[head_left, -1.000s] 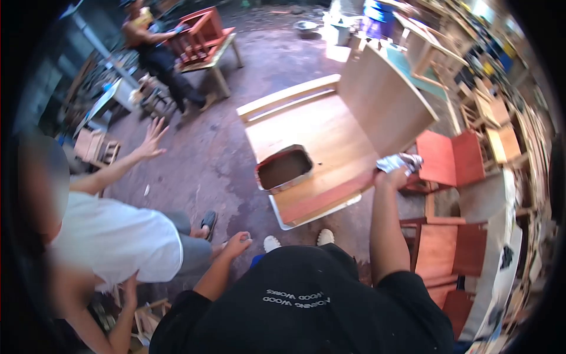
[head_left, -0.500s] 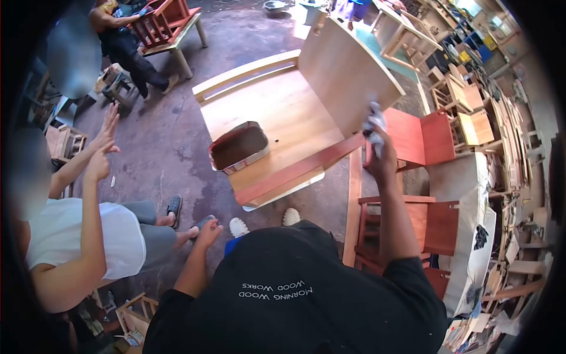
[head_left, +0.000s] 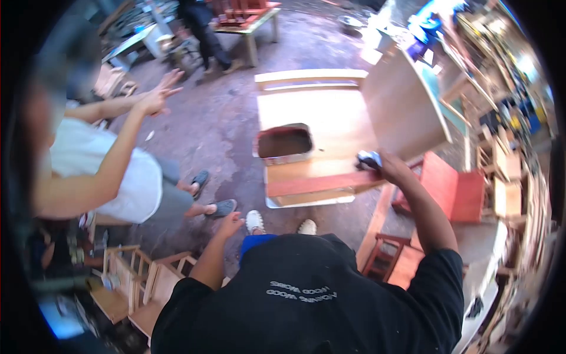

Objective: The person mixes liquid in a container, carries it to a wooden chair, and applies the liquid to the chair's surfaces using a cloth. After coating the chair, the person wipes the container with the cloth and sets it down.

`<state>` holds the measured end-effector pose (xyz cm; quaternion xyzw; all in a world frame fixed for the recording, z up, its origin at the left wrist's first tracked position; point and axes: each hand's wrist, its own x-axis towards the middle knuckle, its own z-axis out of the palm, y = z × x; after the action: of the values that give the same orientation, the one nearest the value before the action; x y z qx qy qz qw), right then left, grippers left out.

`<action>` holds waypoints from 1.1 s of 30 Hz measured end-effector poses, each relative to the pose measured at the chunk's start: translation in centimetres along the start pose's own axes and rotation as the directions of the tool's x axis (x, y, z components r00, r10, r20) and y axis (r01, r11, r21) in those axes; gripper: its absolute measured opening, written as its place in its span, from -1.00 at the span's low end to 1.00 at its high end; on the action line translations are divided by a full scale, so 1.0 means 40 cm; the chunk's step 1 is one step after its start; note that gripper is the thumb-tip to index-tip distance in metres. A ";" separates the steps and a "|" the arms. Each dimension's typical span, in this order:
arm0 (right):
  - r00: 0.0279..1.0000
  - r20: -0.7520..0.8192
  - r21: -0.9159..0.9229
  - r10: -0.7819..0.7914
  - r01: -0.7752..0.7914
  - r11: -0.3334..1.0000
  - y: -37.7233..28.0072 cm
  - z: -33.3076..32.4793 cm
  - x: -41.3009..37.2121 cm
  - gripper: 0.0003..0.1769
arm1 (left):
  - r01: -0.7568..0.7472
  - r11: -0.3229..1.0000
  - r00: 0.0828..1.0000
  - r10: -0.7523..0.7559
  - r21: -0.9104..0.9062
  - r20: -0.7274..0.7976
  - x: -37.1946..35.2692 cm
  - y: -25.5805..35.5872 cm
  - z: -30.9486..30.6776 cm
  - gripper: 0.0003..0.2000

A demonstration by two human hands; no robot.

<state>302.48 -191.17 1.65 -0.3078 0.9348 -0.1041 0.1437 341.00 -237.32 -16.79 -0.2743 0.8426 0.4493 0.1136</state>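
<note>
My right hand (head_left: 390, 167) is closed on a crumpled whitish and dark rag (head_left: 369, 159), at the right end of a red-stained rail (head_left: 324, 183). That rail forms the near edge of a pale wooden chair-like piece (head_left: 345, 138), with a tall panel (head_left: 404, 103) rising on its right. A rectangular open container (head_left: 286, 154) with a stained rim and a dark brown inside rests on its flat board. My left hand (head_left: 232, 224) hangs low beside my body, fingers curled and touching nothing I can see.
At left, a person in a white shirt (head_left: 138, 186) holds both hands (head_left: 159, 97) raised together. Another person (head_left: 203, 35) stands by a table (head_left: 253, 26) with red furniture. Red chairs (head_left: 451, 186) stand at right; unfinished wooden frames (head_left: 132, 283) lie lower left.
The view has turned left, so the chair piece appears further right. My right hand has brought the rag from beside the tall panel's near corner down onto the red rail's end.
</note>
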 end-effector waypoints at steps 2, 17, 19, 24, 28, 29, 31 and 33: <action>1.000 -0.014 0.411 0.006 0.001 0.912 -0.042 -0.050 -0.021 -0.69 | 0.031 0.999 0.999 -0.030 0.030 -0.020 -0.022 -0.016 -0.002 -0.46; 0.752 -0.280 0.861 0.596 -0.078 0.503 0.144 0.019 -0.361 -0.60 | 0.055 0.998 0.995 -0.057 0.033 0.082 0.048 -0.183 -0.006 -0.47; 0.613 -0.067 0.995 0.787 -0.022 0.102 0.094 0.024 -0.434 -0.58 | 0.029 0.999 0.992 -0.033 0.029 0.123 0.078 -0.157 -0.020 -0.48; 0.533 -0.179 0.895 0.827 0.437 -0.088 0.001 0.085 -0.407 -0.62 | 0.025 1.000 0.972 -0.022 -0.008 0.236 0.109 0.032 -0.064 -0.52; 0.422 -0.343 0.851 0.840 0.517 0.088 -0.002 0.143 -0.287 -0.69 | -0.128 0.982 0.974 0.098 0.140 0.203 0.161 0.076 -0.072 -0.54; 0.401 -0.366 0.869 0.840 0.470 0.154 -0.013 0.147 -0.257 -0.70 | -0.140 0.979 0.972 0.107 0.150 0.210 0.165 0.088 -0.075 -0.54; 0.314 -0.440 0.879 0.841 0.343 0.332 -0.039 0.149 -0.195 -0.71 | -0.075 0.994 0.967 0.055 0.075 0.248 0.159 0.123 -0.079 -0.54; 0.238 -0.497 0.866 0.834 0.202 0.458 -0.049 0.150 -0.135 -0.75 | -0.077 0.995 0.966 0.059 0.065 0.253 0.156 0.132 -0.086 -0.54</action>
<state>309.70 -190.10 -2.32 0.1587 0.7075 -0.6335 -0.2701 333.08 -240.04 -13.90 -0.1818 0.8464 0.4525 0.2139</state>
